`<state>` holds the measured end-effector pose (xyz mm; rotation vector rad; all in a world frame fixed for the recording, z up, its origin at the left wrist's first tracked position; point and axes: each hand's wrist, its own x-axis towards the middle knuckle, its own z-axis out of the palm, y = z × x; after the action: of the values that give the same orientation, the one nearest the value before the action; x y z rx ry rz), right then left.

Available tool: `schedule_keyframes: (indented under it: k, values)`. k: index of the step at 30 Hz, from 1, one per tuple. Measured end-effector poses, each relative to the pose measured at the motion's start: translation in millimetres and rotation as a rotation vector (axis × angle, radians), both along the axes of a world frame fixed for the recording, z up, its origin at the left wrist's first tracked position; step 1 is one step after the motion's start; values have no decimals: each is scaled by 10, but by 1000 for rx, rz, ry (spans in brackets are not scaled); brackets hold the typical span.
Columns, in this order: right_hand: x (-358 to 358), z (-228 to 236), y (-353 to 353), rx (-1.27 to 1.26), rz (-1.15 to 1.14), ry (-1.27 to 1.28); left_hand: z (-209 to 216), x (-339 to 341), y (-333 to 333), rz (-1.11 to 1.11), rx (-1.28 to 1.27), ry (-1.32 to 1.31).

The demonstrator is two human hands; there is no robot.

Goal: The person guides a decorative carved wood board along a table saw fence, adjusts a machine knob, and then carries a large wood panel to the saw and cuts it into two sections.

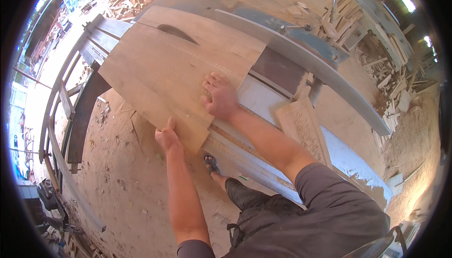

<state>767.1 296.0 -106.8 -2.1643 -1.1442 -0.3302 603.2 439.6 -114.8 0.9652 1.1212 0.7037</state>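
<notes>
A wide plywood sheet [155, 65] lies across a table saw. A dark, curved saw blade [179, 33] stands up through the sheet toward its far side, and a thin cut line runs from it to the far left edge. My left hand [169, 137] grips the sheet's near edge, thumb on top and fingers mostly hidden below. My right hand [219, 97] rests on top of the sheet near its right edge, fingers stretched forward and thumb apart, holding nothing.
A long metal fence [301, 60] runs beside the sheet's right side. A wooden board with carved or pressed marks [303, 126] lies on the saw table [351, 159]. Wood offcuts [341, 20] are piled beyond the fence. Metal rails [59, 107] stand at left over the dusty floor [127, 178].
</notes>
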Motion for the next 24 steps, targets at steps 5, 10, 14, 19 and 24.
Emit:
schedule_keyframes:
  k: [5,10,14,19,24]
  values:
    - [95,38,319,31,15,20,1,90,349,17,-24,5]
    - [171,-9,687,26,-4,60,128,208,651,17,-51,86]
    - [257,12,987,20,-27,64,107,302,977,17,-80,56]
    - [329,-32,1366,-9,-45,74,72,391,1346,-3,-48,52]
    - [467,-97,1740,-36,-46,62,5,511,1728,19,-51,49]
